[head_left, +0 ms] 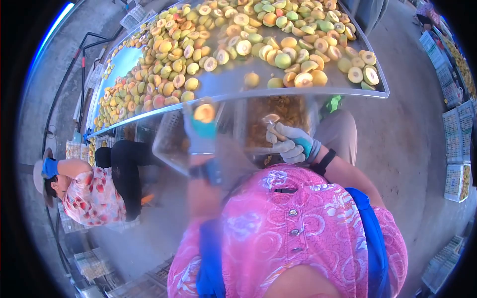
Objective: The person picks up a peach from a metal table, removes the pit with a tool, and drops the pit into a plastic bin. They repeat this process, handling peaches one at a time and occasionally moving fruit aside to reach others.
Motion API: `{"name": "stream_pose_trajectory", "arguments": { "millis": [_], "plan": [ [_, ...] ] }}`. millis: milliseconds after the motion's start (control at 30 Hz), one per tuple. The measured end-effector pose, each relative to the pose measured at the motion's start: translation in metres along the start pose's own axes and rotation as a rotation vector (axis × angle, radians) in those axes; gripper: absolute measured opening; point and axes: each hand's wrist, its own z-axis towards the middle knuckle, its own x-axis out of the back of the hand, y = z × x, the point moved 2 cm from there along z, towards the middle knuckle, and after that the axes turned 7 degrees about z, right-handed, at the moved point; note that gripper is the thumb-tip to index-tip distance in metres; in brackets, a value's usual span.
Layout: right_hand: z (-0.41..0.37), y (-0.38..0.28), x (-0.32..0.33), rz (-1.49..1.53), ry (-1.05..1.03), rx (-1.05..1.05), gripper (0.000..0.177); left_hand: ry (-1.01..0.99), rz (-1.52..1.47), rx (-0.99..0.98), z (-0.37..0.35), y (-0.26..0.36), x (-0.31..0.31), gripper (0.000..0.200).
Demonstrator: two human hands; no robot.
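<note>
My left hand (pixel 201 131), in a grey and teal glove and smeared by motion, holds a peach half (pixel 204 113) just below the table's front edge. Its orange cut face shows. My right hand (pixel 293 143), gloved alike, is closed round the handle of a small spoon (pixel 271 118), whose metal bowl points up and to the left. The two hands are apart. Ahead of them, many halved peaches (pixel 174 74) lie heaped on a metal-edged table (pixel 223 102), some cut face up, some skin up.
Under the table edge stands a crate (pixel 241 124) with brownish scraps, beside another crate (pixel 166 144). At left sits a co-worker (pixel 99 196) in a flowered top and hat, one blue-gloved hand raised to the head. Stacked crates (pixel 452 134) line the right side.
</note>
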Motion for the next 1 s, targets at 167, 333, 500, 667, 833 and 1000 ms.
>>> {"name": "stream_pose_trajectory", "arguments": {
  "millis": [167,333,500,667,833,1000],
  "plan": [
    [-0.005,-0.006,0.018,0.046,0.061,0.098,0.038,0.289,1.752,-0.640,0.007,0.049,-0.021,0.037],
    [-0.002,-0.007,0.025,-0.105,0.213,0.142,0.038,-0.234,1.982,-0.376,0.046,-0.035,-0.099,0.052],
    [-0.012,-0.004,0.007,-0.190,0.385,0.166,0.039,-0.327,2.105,-0.204,0.089,-0.095,-0.109,0.060],
    [-0.012,-0.007,-0.007,-0.259,0.506,0.257,0.040,-0.435,1.649,-0.127,0.092,-0.094,-0.105,0.043],
    [-0.002,-0.016,-0.031,-0.799,0.738,0.435,0.046,-0.346,0.681,0.019,0.045,-0.091,-0.108,0.039],
    [0.012,-0.021,-0.053,-1.023,0.842,0.544,0.037,-0.358,1.094,-0.235,0.015,-0.100,-0.101,0.039]
  ]
}}
